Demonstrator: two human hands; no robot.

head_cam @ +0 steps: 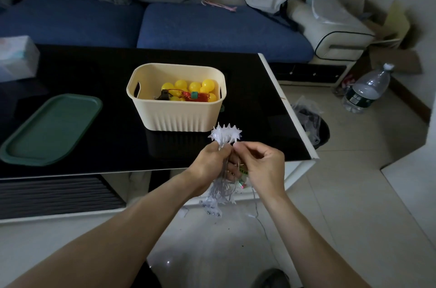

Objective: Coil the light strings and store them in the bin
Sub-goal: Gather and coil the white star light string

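Observation:
A cream ribbed bin stands on the black table; inside lies a coiled string of yellow ball lights with red wire. My left hand grips a bundle of clear star-shaped lights, whose stars stick up above my fist just in front of the bin. Loops of its thin wire and more stars hang below the hand. My right hand pinches the wire beside the left hand's fingers. A loose end of wire trails down to the floor.
A green tray lies on the table's left part and a tissue box at its far left. A blue sofa runs behind. Right of the table are a black bin with a plastic bag and a water bottle.

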